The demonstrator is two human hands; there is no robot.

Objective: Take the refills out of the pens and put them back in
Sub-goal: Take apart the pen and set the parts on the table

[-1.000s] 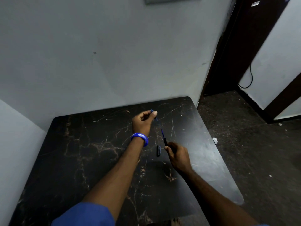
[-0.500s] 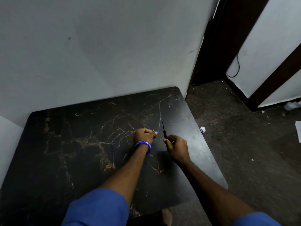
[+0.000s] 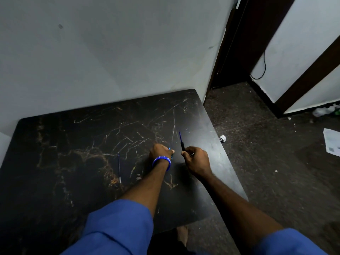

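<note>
My right hand (image 3: pixel 196 160) is closed around the lower end of a pen piece (image 3: pixel 181 141), a black grip with a thin blue refill tip pointing up and away. My left hand (image 3: pixel 161 151), which wears a blue wristband, rests fisted on the black table (image 3: pixel 73 144) just left of it. A small blue pen part (image 3: pixel 169 149) peeks out between its fingers; the rest of that part is hidden. The two hands are a small gap apart. A loose thin refill (image 3: pixel 119 168) lies on the table to the left of my left forearm.
The table stands against a grey wall, and its right edge drops to a dark floor. On the floor lie a crumpled paper ball (image 3: pixel 222 138) and a white sheet (image 3: pixel 333 144). A dark door frame (image 3: pixel 230 52) stands at the back right.
My left hand has come down from above the table to rest on it, close to my right hand. The view has swung so that the loose refill on the left now shows.
</note>
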